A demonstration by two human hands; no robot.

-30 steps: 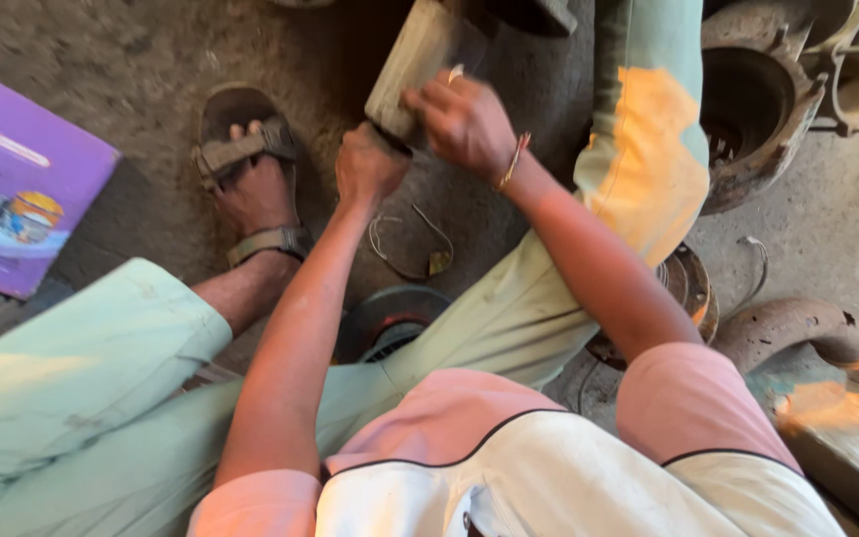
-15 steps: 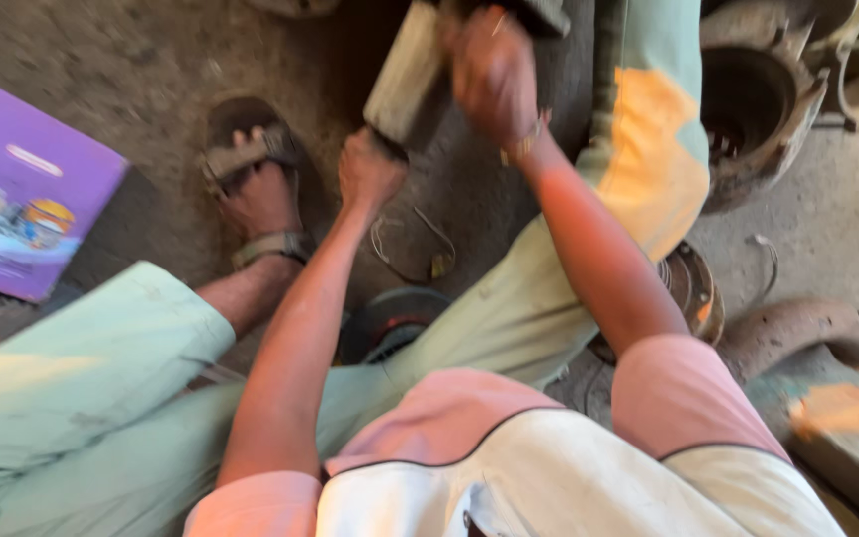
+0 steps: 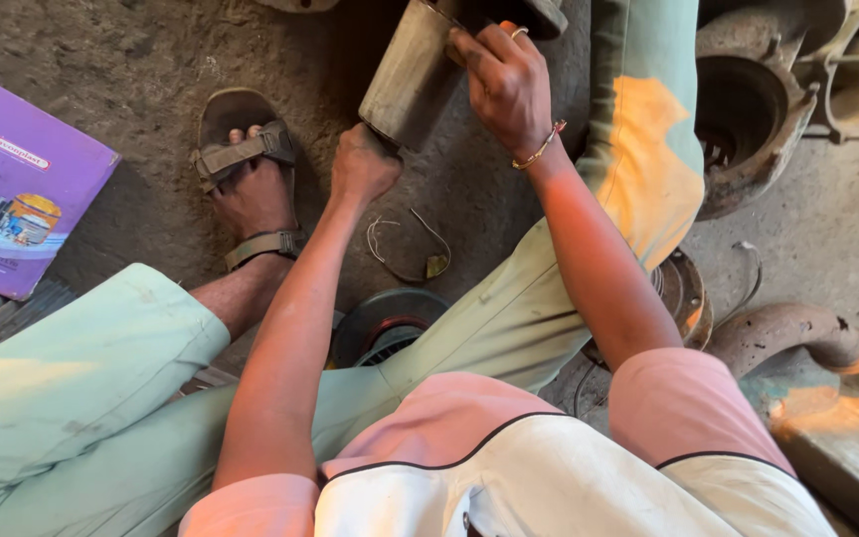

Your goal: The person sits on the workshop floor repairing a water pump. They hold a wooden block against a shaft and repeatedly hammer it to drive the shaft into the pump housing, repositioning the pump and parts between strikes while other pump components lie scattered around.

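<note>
A person sits low on a dusty concrete floor (image 3: 131, 60), seen from above, wearing pale green trousers (image 3: 62, 388) and a pink and white shirt (image 3: 509, 467). The sandalled foot (image 3: 251, 189) rests flat on the floor at the left, and the other leg stretches up along the right side, lit orange at the knee.

To the right lie large rusty machine castings (image 3: 748, 119), one a round hollow housing, and a curved rusty pipe (image 3: 787, 333) lower down. At the far left a purple cardboard box (image 3: 17, 184) lies flat on the floor.

Between the legs, near the top of the view, a grey metal cylinder (image 3: 405, 80) stands tilted, its lower end towards the person and its upper end running out of the frame. The left hand (image 3: 362, 164) is closed in a fist at the cylinder's lower corner, touching it there; whether its fingers wrap a tool cannot be told. The right hand (image 3: 504, 85), with a thin bracelet at the wrist, lies over the cylinder's upper right side, fingers curled loosely against it.

Below the left hand, a dark round part with a red ring (image 3: 385, 323) sits by the thigh. A bent piece of thin wire (image 3: 410, 244) lies on the floor just beneath the fist.
</note>
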